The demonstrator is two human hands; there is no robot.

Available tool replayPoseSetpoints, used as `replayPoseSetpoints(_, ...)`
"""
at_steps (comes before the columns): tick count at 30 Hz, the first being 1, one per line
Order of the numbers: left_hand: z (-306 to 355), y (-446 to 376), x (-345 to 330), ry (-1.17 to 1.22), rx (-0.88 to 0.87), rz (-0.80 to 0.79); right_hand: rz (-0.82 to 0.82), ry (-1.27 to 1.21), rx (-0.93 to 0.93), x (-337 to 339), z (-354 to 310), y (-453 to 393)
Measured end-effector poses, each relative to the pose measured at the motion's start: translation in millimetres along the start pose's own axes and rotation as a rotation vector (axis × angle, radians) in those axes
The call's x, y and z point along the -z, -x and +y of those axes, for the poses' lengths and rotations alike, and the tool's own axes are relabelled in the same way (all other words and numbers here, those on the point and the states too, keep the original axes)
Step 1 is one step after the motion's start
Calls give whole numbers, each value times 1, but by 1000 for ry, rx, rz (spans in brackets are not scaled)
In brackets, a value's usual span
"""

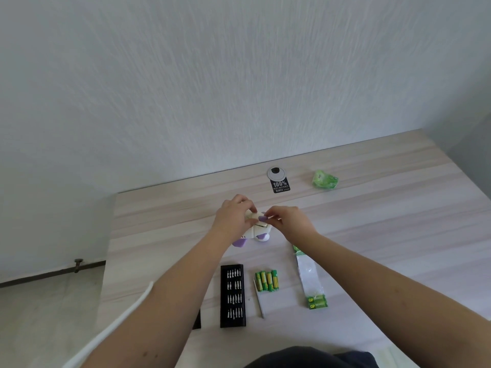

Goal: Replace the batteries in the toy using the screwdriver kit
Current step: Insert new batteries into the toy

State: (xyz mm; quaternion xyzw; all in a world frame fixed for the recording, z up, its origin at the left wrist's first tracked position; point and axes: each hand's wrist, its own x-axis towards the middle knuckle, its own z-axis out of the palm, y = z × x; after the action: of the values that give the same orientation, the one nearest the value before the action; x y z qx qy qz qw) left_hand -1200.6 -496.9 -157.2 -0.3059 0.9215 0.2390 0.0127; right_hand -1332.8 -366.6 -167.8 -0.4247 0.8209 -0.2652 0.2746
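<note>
A white and purple toy (pixel 256 231) lies on the wooden table (pixel 372 221), held from the left by my left hand (pixel 233 217). My right hand (pixel 288 220) pinches at the toy's top with its fingertips; whether a small part sits between them is hidden. Nearer to me lie the black tray of screwdriver bits (pixel 233 296), several green and yellow batteries (pixel 267 280) side by side, and a thin silver screwdriver (pixel 259 301).
An opened battery pack (pixel 312 281) lies at the right under my forearm. A crumpled green wrapper (pixel 324 179) and a round cable grommet with a black label (pixel 277 179) sit near the wall. The table's left edge drops to the floor.
</note>
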Motion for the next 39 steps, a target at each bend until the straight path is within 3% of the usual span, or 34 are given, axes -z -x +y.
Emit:
replayPoseSetpoints(15,1,3,1,-6,-5,-8,53,76,115,-7,6,2)
replayPoseSetpoints(24,1,4,2,0,5,-5,4,150,150,-8,4,1)
replayPoseSetpoints(33,0,3,1,61,21,5,65,-272,22,-25,3,7)
replayPoseSetpoints(36,0,0,3,80,26,13,81,-294,9,-27,2,10)
replayPoseSetpoints(39,-2,-2,11,45,10,-85,101,-234,39,-25,0,9)
